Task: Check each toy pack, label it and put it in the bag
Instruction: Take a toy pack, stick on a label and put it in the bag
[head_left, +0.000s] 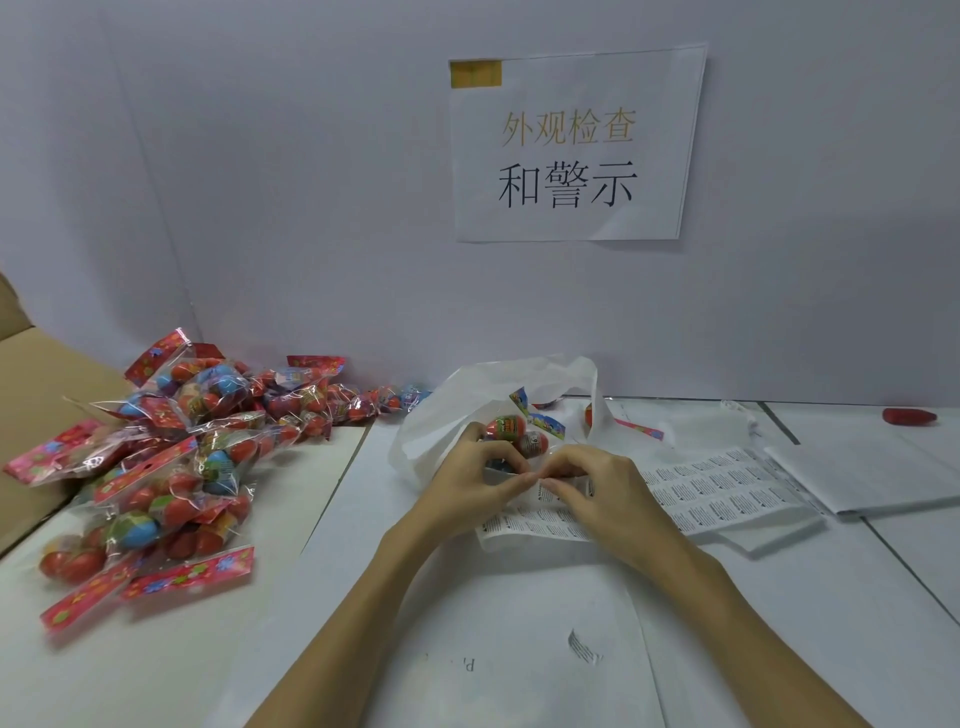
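Paper sign taped to the back wall, two lines of Chinese: 外观检查 in faded yellow, 和警示 in black beneath. Strip of brown tape at its top left corner.

Label sheets lie on the white tabletop right of centre, rows of small black-print stickers; print too small to read, though a warning-triangle mark shows on the nearest ones. Near the bottom edge a loose sticker and faint reversed lettering on paper, illegible.

Left hand and right hand meet at centre, fingertips touching. Both grips are pinched together on a small label, held just over the near end of the sheets. Directly behind the fingers, touching the left hand, lies one toy pack: clear wrap, red egg-shaped toys with printed bands, a blue and red header card. Brand print on it not legible. The pack rests at the mouth of the white plastic bag, which stands open behind the hands; more red shows inside.

Heap of toy packs at the left, red floral header strips, red and blue balls inside, spilling along the wall towards the bag. Cardboard box at far left. Folded white paper at right; a red object beyond it, near the wall.
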